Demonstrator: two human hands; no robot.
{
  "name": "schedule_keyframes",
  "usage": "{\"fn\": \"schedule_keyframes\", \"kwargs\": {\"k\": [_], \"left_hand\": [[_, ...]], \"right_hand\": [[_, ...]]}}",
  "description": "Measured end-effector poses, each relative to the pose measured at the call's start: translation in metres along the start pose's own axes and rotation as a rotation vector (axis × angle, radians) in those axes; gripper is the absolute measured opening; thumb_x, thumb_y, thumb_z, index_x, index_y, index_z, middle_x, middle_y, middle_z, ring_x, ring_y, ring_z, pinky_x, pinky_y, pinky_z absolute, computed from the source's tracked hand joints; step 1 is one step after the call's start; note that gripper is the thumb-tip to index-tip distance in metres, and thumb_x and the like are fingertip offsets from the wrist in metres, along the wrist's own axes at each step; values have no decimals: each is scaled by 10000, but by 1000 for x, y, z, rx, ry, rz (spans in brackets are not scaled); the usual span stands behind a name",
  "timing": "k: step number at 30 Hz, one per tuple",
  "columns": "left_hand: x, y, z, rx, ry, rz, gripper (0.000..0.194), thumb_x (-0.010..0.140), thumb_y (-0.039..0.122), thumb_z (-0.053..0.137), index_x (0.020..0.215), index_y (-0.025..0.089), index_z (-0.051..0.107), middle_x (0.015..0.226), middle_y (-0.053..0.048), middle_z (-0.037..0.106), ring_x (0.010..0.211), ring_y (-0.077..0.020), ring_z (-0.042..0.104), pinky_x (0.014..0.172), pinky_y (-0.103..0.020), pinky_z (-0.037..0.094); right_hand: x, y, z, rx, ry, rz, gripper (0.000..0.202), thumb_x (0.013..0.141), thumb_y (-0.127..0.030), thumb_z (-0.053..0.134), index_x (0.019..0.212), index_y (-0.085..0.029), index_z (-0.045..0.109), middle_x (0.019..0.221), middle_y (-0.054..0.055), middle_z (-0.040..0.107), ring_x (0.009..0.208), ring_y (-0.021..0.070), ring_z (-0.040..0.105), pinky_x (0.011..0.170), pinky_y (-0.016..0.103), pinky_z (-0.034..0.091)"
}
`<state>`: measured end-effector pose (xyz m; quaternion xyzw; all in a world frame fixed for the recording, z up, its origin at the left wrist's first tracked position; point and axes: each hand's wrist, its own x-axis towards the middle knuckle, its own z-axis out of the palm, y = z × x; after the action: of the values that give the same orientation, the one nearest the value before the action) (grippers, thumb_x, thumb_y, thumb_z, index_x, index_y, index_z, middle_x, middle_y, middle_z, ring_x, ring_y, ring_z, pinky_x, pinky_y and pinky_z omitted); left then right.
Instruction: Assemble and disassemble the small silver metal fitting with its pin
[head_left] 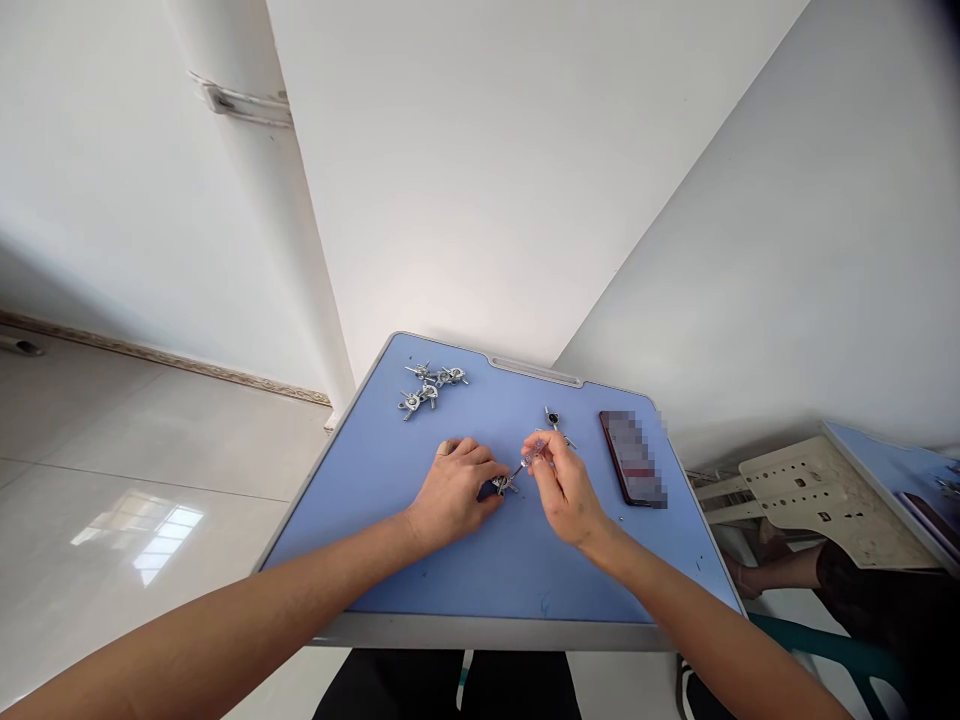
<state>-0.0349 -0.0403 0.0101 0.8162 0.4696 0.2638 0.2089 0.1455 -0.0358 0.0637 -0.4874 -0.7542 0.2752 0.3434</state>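
Observation:
On the blue desk (465, 590), my left hand (456, 492) pinches a small metal part (503, 485) between thumb and fingers. My right hand (564, 490) is closed round the clear handle of a small screwdriver (531, 455), whose shaft slants down to the left and meets the metal part. Several similar metal parts (435, 377) lie together at the desk's back left. Just beyond my right hand rests another metal part (553, 418), partly hidden by that hand.
A phone (631, 458) lies at the desk's right side, partly pixelated. White walls stand behind the desk. At the far right are a beige plastic chair part (825, 500), a person's bare leg (784, 570) and a second blue desk (885, 460).

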Motion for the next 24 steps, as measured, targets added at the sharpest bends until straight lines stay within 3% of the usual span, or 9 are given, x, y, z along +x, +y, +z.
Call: {"fn": "schedule_keyframes", "kwargs": {"k": [6, 9, 12, 18, 21, 24], "left_hand": [[0, 2, -2, 8, -32, -20, 269, 819, 193, 691, 1080, 251, 721, 945, -36, 688, 939, -237, 542, 896, -423, 360], [1, 2, -2, 4, -34, -27, 280, 813, 185, 703, 1085, 249, 719, 979, -35, 701, 963, -240, 544, 910, -428, 357], [1, 2, -2, -4, -34, -30, 284, 809, 176, 708, 1084, 243, 716, 989, -33, 704, 972, -240, 548, 925, -433, 357], [0, 0, -2, -3, -30, -24, 283, 812, 180, 712, 1085, 256, 712, 974, -28, 703, 971, -240, 551, 923, -431, 358], [0, -1, -1, -7, -28, -18, 277, 813, 184, 714, 1080, 257, 708, 966, -24, 701, 964, -236, 549, 925, -430, 354], [0, -2, 0, -8, -23, -4, 272, 820, 190, 710, 1082, 261, 704, 968, -24, 701, 961, -235, 549, 919, -429, 352]], "right_hand": [[3, 7, 4, -56, 13, -112, 180, 979, -344, 486, 914, -225, 604, 833, 33, 652, 715, 157, 603, 605, 276, 489], [5, 6, -1, -34, 25, -25, 153, 955, -276, 498, 1058, -231, 602, 919, 41, 719, 729, 156, 648, 602, 274, 504], [4, 3, -6, -4, 57, 44, 164, 917, -233, 529, 1071, -233, 587, 943, 40, 741, 707, 149, 657, 574, 263, 509], [7, 2, -12, -36, 131, -144, 79, 905, -256, 603, 894, -238, 679, 916, 47, 702, 791, 173, 664, 664, 309, 557], [6, 2, -17, -22, 105, -96, 193, 916, -217, 553, 1056, -259, 679, 988, 44, 744, 891, 191, 696, 789, 358, 588], [5, 2, -18, 27, 75, 6, 273, 917, -239, 558, 1171, -269, 653, 1081, 45, 751, 941, 196, 711, 784, 355, 606]]}}
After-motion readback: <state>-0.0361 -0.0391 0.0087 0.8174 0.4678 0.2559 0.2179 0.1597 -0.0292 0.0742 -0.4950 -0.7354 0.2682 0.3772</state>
